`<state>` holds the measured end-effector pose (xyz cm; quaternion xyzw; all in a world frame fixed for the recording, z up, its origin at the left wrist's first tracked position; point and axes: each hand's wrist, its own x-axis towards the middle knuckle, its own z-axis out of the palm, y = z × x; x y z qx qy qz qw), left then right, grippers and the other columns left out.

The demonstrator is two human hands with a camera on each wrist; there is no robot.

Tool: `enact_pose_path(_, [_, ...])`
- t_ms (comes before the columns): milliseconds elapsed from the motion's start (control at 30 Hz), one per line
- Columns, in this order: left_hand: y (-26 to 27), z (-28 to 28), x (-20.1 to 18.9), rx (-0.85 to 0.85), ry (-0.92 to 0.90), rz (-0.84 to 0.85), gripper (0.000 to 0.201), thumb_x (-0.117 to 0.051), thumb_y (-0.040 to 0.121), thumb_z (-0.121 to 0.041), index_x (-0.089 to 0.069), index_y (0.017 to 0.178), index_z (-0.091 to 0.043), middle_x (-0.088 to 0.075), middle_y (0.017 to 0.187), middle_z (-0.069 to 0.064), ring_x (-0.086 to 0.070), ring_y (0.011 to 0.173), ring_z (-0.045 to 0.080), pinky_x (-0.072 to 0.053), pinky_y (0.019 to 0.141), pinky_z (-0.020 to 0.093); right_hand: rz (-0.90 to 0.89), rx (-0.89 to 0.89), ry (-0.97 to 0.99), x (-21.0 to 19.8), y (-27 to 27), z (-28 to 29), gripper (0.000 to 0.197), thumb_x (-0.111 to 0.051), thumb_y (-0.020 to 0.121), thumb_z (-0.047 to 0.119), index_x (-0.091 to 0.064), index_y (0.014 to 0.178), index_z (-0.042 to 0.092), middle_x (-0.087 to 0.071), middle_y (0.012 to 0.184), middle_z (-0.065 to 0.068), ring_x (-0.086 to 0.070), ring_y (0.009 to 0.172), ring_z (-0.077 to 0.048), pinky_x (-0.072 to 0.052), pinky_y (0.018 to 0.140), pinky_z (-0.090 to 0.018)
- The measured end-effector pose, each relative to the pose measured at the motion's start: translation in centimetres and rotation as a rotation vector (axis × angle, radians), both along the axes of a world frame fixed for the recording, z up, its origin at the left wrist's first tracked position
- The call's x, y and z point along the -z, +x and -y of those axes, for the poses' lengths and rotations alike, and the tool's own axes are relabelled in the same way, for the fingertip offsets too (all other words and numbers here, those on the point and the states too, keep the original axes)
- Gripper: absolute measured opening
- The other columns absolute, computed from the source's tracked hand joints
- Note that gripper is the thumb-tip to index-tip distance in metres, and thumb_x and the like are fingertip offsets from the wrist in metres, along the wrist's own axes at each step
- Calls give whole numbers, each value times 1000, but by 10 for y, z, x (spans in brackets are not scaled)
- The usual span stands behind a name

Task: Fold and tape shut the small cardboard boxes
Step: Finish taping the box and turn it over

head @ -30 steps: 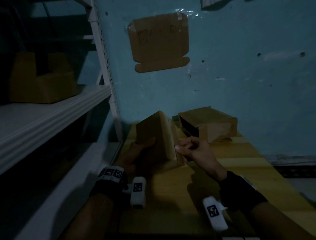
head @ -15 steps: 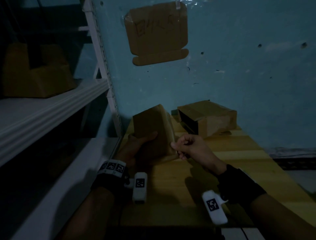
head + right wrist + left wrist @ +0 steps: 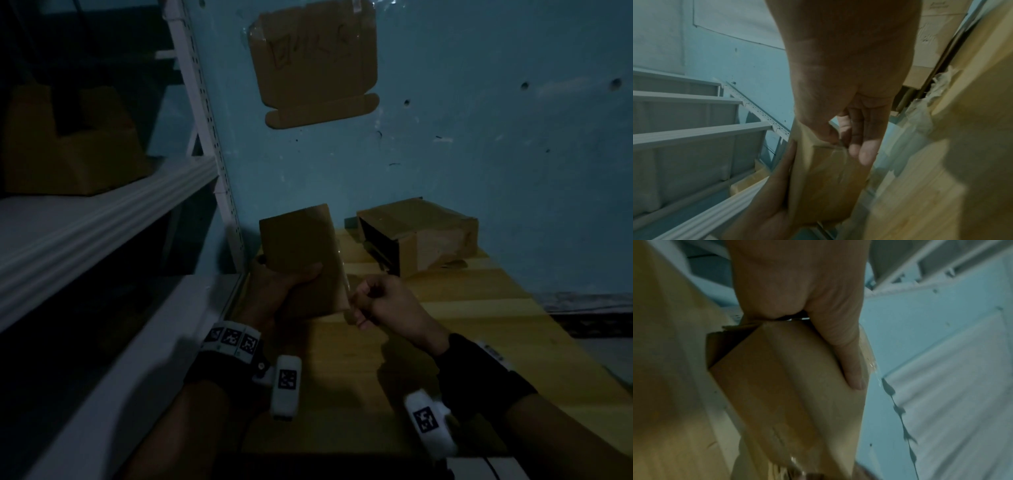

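I hold a small brown cardboard box (image 3: 298, 253) upright above the wooden table's left end. My left hand (image 3: 284, 291) grips it from below and behind, its thumb (image 3: 851, 353) lying across the near face of the box (image 3: 787, 386). Clear tape (image 3: 342, 270) glints along the box's right edge. My right hand (image 3: 373, 301) is curled, with thumb and fingers pinching the taped lower right corner of the box (image 3: 824, 175). In the right wrist view my right fingertips (image 3: 859, 151) meet at that corner and my left hand (image 3: 772, 194) cups the box's far side.
A second cardboard box (image 3: 421, 236), open-ended, lies at the back of the wooden table (image 3: 479, 342) against the blue wall. A flat cardboard piece (image 3: 311, 61) is taped to the wall. White metal shelves (image 3: 102, 222) stand at the left, holding another box (image 3: 68, 144).
The box has turned so its broad face points more towards me. My right hand stays pinched at the lower right corner and my left hand keeps its grip.
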<state>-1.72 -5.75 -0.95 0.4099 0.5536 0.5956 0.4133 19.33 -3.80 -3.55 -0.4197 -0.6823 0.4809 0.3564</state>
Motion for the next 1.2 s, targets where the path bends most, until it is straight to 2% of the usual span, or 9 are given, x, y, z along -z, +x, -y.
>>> enact_pose_path(133, [9, -2, -4, -76, 34, -101, 125, -95, 51, -26, -19, 149, -16, -47, 141, 2, -50, 121, 20, -45, 103, 44, 4, 25, -13, -2, -1, -2, 9, -61, 96, -4, -64, 88, -1, -69, 70, -10, -68, 62, -12, -56, 58, -23])
enact_pose_path(267, [13, -3, -7, -90, 72, -133, 124, -97, 49, -24, -21, 147, -19, -49, 133, -1, -52, 118, 19, -47, 103, 46, 23, 80, 41, -4, 1, -5, 8, -66, 92, -6, -68, 85, -7, -73, 75, -20, -70, 61, -16, -57, 58, -25])
enact_pose_path(500, [17, -5, -12, -117, 139, -54, 113, -95, 53, -14, -26, 142, -21, -49, 108, -16, -49, 90, -6, -48, 77, 22, -119, 168, 47, -7, 0, -6, 28, -69, 90, -6, -66, 66, 9, -71, 63, -4, -72, 67, -22, -61, 66, -27])
enact_pose_path(567, [16, -6, -13, -108, 149, -15, 107, -95, 53, -14, -30, 136, -23, -52, 110, -15, -54, 95, -3, -51, 76, 24, -186, 171, 15, -9, 1, -7, 29, -66, 91, -7, -64, 66, 8, -69, 63, -4, -73, 69, -23, -62, 67, -28])
enact_pose_path(667, [16, -8, -13, -70, 123, 64, 101, -96, 46, -21, -41, 131, -22, -61, 117, -7, -63, 103, 11, -56, 88, 39, -249, 189, 13, -9, 5, -12, 27, -64, 94, -4, -61, 69, 7, -70, 67, -7, -74, 74, -30, -63, 73, -35])
enact_pose_path(800, [16, -11, -12, 27, 51, 136, 78, -96, 44, -32, -64, 114, -23, -73, 113, 2, -70, 102, 21, -57, 92, 48, -320, 143, -20, -7, 7, -10, 31, -59, 98, 3, -62, 68, 11, -66, 69, -10, -67, 65, -20, -59, 65, -29])
enact_pose_path(933, [14, -12, -11, 54, -16, 230, 89, -97, 49, -37, -62, 127, -13, -72, 116, 7, -69, 105, 27, -55, 94, 51, -490, 9, -113, -11, 13, -9, 19, -60, 95, 9, -61, 75, 12, -55, 71, -4, -51, 65, -13, -44, 60, -22])
enact_pose_path(1067, [13, -9, -13, 97, -54, 326, 73, -90, 59, -36, -65, 123, -13, -74, 111, 9, -71, 103, 30, -56, 91, 53, -520, -146, -125, -14, 11, -8, 14, -71, 88, 6, -58, 93, 9, -57, 80, -4, -56, 75, -11, -49, 70, -21])
enact_pose_path(1200, [14, -7, -16, 111, -87, 345, 63, -86, 63, -32, -66, 119, -14, -76, 104, 9, -73, 94, 29, -60, 74, 43, -446, -168, -93, -13, 9, -8, 25, -69, 86, -1, -48, 81, 12, -48, 86, -10, -52, 84, -18, -46, 79, -29])
